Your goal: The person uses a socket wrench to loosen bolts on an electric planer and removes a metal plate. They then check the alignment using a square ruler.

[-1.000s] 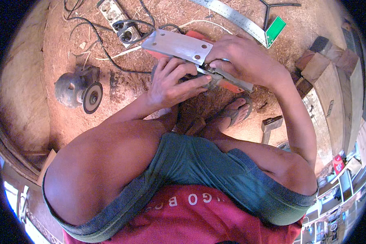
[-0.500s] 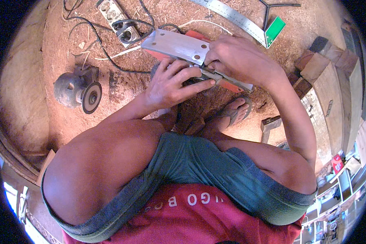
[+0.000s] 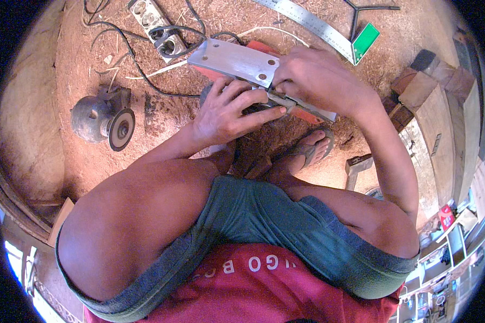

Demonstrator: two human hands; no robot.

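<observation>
An electric planer (image 3: 233, 59) with an orange body is turned over, its shiny metal sole facing up. From the near side my left hand (image 3: 227, 110) is closed round it, the fingers bent over its edge by the cutter slot. My right hand (image 3: 323, 81) is closed at the planer's middle, next to the slot. Its fingertips press in there; whatever they pinch is hidden behind the knuckles. A narrow metal strip (image 3: 285, 101) at the slot shows between the two hands.
A bench grinder (image 3: 97, 119) with a thin disc stands on the sawdust-covered ground at left. Beyond the planer lie a power strip (image 3: 148, 19) with black cables and a steel square (image 3: 307, 24) with a green handle. Timber pieces (image 3: 436, 126) and a hammer-like tool (image 3: 357, 167) are at right.
</observation>
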